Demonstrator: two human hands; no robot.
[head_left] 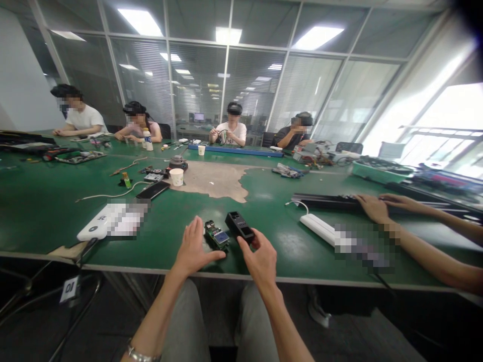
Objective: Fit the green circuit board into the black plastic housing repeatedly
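On the green table in front of me lies a small green circuit board [216, 236] with a bluish square part on it. My left hand [192, 247] rests beside its left side, fingers stretched out and thumb apart, holding nothing. Just right of the board, a black plastic housing [240, 226] with cut-outs is tilted in my right hand [260, 255]. The thumb and fingers of that hand grip its near end. Some of those fingers are hidden behind the housing.
A white power bank-like case [98, 223], a black phone [153, 190] and a paper cup [176, 177] lie to the left. On the right are a white power strip [320, 230] and a co-worker's hands [372, 207] on a long black rail. Several people sit across the table [264, 216].
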